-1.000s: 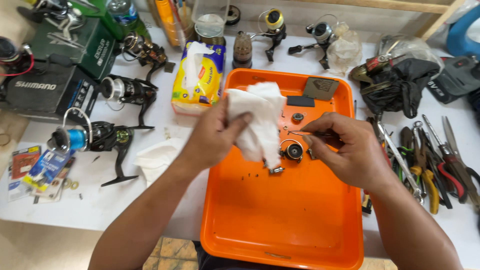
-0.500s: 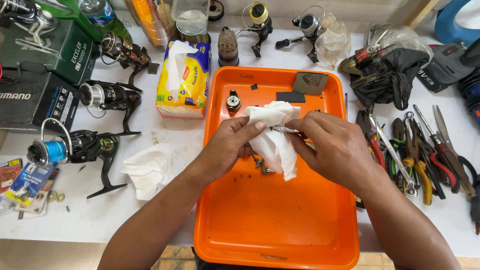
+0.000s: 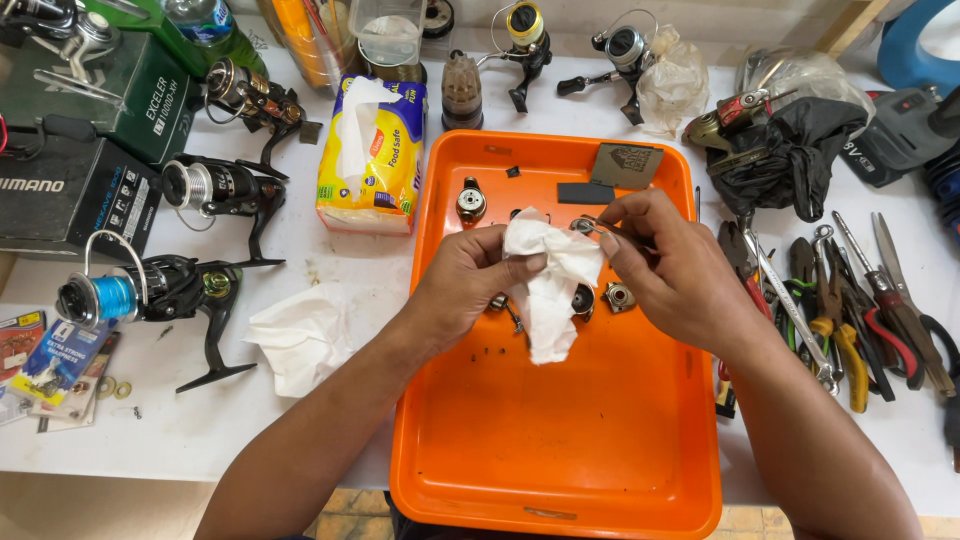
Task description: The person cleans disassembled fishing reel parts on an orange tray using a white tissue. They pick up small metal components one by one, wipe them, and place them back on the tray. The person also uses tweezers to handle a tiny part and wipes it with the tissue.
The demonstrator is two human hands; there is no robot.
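View from the head camera, looking down on the white surface (image 3: 330,420). I see both hands working above the upper half of the orange tray (image 3: 560,470). The left hand (image 3: 465,285) has its fingers clenched on a crumpled white tissue (image 3: 545,285), which hangs down between the two hands over the tray. The right hand (image 3: 675,265) pinches a small metal part (image 3: 592,226) between thumb and forefinger, its tip touching the top of the tissue; what kind of part it is I cannot tell.

On the tray floor, just beside the tissue, lie small round reel parts: one (image 3: 618,296) below the right thumb, one (image 3: 471,200) near the upper left corner, and others half hidden behind the tissue. A dark flat card (image 3: 625,165) and a black strip (image 3: 585,193) lie near the tray's far edge.

Left of the tray stands a yellow tissue pack (image 3: 375,155), and nearer to me a loose crumpled tissue (image 3: 300,340) rests on the surface. Further left lie three spinning reels, the nearest with blue line on its spool (image 3: 150,295), beside dark boxes (image 3: 70,190). More reels (image 3: 525,40) stand along the far edge.

Right of the tray, pliers, wrenches and scissors (image 3: 850,300) lie side by side; behind them sits a black cloth bundle (image 3: 790,150).
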